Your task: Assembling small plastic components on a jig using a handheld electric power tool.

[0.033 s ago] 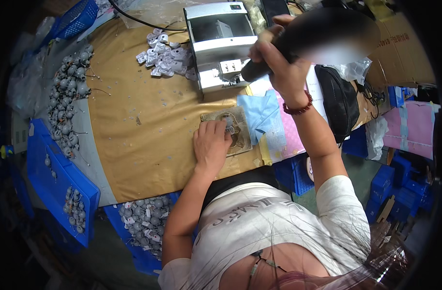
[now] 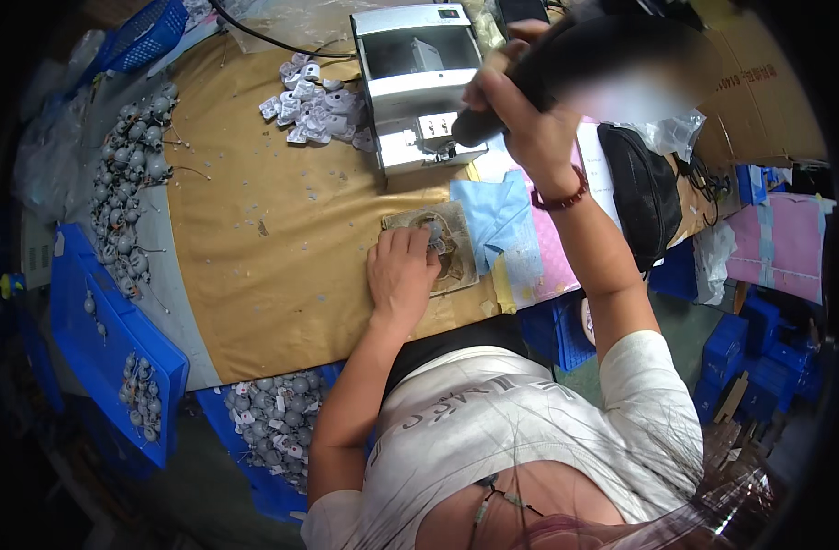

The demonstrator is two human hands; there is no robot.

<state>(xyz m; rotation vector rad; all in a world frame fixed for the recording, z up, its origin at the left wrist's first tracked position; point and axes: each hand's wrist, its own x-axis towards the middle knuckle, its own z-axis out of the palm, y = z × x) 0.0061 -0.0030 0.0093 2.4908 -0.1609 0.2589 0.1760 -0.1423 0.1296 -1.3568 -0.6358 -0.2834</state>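
My left hand (image 2: 401,270) rests on a flat, square, worn block (image 2: 462,268) with a shaped hollow. Its fingers are bent and close together around a small grey part (image 2: 434,226), mostly hidden beneath them. Raised at the right, my right hand (image 2: 536,133) is wrapped round a long black tool (image 2: 552,69) with a rounded lower end. The tool's upper part is blurred, so its kind cannot be told. Its lower end overlaps the front of a white and grey boxy machine (image 2: 396,151) in the picture. A light blue cloth (image 2: 493,215) lies beside the block.
White plastic parts (image 2: 314,115) are piled left of the machine. Grey balls with wires (image 2: 121,211) line the table's left side. Blue trays (image 2: 71,275) with more balls stand at the left and below the front edge. A black bag (image 2: 639,197) and a cardboard box (image 2: 772,101) are at right.
My right hand and the black tool have shifted slightly up and to the left. My left hand stays in place on the block.
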